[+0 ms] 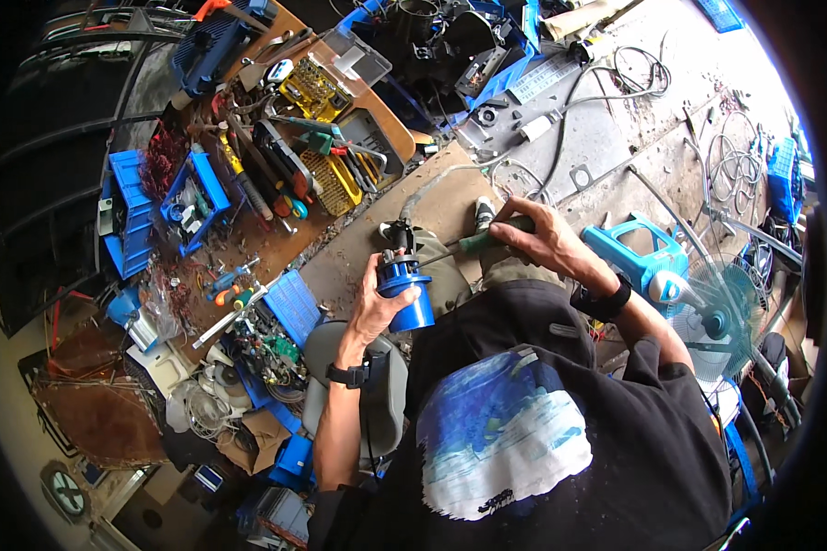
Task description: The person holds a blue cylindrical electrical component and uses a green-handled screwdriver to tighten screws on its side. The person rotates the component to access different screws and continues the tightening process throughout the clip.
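A black T-shirt with a blue-and-white print [505, 432] lies closest, filling the lower part of the view. Ahead of it, over the lap, the left hand [375, 308] grips a blue canister [412, 314] by its side, thumb across the front, black top facing away. The right hand [544, 241] is closed around a green-handled screwdriver [485, 241], its shaft pointing at that top; whether the tip touches cannot be told.

A grey cable [424, 191] runs from the canister's top across the floor, crowding the space in front. A shoe [484, 216] shows just beside the screwdriver handle. Left of the canister are a grey seat [316, 363] and a blue perforated basket [292, 308]; beyond, a brown bench [280, 241] carries blue bins [134, 220], pliers and a yellow bit set [311, 90]. To the right, a teal housing [666, 257] and a fan [717, 323] stand near the right forearm.
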